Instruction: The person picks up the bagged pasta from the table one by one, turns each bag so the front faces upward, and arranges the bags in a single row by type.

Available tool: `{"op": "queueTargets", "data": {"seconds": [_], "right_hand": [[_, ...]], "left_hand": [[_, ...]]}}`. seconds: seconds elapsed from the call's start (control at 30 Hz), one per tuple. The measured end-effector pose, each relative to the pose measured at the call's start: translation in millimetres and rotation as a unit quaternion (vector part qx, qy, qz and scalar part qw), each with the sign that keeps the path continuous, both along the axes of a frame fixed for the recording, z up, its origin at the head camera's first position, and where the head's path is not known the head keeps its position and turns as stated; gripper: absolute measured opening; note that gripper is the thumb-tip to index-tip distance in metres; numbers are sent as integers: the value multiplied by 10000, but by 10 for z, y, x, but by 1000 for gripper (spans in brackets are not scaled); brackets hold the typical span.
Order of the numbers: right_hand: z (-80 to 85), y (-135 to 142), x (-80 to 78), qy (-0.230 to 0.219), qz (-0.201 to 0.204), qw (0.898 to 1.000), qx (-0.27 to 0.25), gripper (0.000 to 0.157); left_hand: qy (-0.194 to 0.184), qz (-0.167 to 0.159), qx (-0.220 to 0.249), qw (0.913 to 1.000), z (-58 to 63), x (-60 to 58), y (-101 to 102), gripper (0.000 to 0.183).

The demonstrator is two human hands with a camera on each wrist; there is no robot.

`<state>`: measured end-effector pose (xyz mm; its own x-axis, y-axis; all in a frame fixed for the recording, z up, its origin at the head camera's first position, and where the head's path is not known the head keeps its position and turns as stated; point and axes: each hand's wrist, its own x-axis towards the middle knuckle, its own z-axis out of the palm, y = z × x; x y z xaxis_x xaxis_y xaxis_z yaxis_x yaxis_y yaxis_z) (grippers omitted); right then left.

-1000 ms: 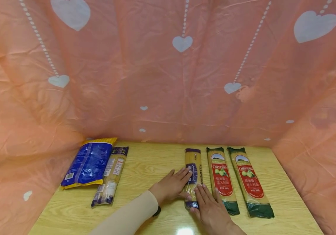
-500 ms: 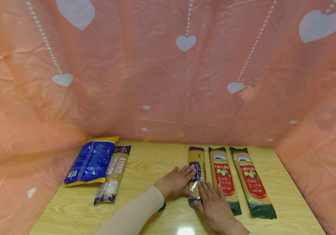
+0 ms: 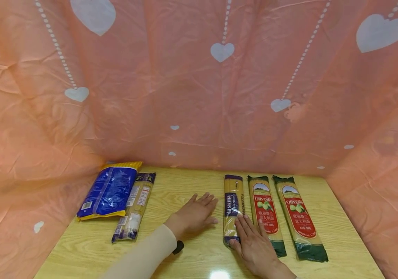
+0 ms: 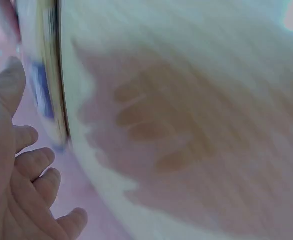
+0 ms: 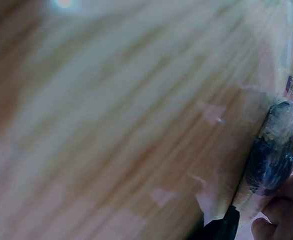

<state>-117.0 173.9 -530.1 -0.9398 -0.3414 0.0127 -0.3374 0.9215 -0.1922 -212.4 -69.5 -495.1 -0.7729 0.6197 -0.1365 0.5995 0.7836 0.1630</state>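
Clock directions are read in the head view, with twelve pointing away from the person. We find the spaghetti (image 3: pixel 233 193) flat on the table (image 3: pixel 178 186), its long axis running from twelve to six and its printed face up.

The right hand (image 3: pixel 255 246) is the nearer of the two: it lies over the pack's lower right edge, with the pack stretching away towards eleven o'clock from the palm. We see its fingers extended, touching the pack rather than wrapped round it, and its thumb at the six o'clock end.

The left hand (image 3: pixel 193 215) holds nothing; its fingers are spread wide, with a gap between their tips and the spaghetti, which lies at three o'clock from it. We cannot tell whether its palm touches the table.

At three o'clock from the spaghetti lies the inner red pack (image 3: pixel 264 205), just beside it, then the outer red pack (image 3: pixel 297 213); both tilt from eleven to five. We note that the right hand's little finger overlaps the inner one in view; contact is unclear. Towards nine o'clock, well apart, lie the purple-ended pack (image 3: pixel 139 203) and, up against it, the blue bag (image 3: pixel 110 190).
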Motion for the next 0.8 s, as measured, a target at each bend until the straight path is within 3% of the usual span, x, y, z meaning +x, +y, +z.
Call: {"op": "queueTargets", "data": {"seconds": [0.3,0.5,0.67,0.8], "right_hand": [[-12,13,8,22,55,10000,-21,66],[-2,10,6,12,60,10000,27,66],[2,14,2,15,61,10000,73,66],[5,15,0,22,64,10000,66,66]], "left_hand": [[515,599,334,9963,160,-87,-936,61],[905,1202,290,9882,141,-51,-1686,53],[879,1392,47,9863,76,2,-2196,54],[612,1360,-56,9888,78,11,-2381,60]]}}
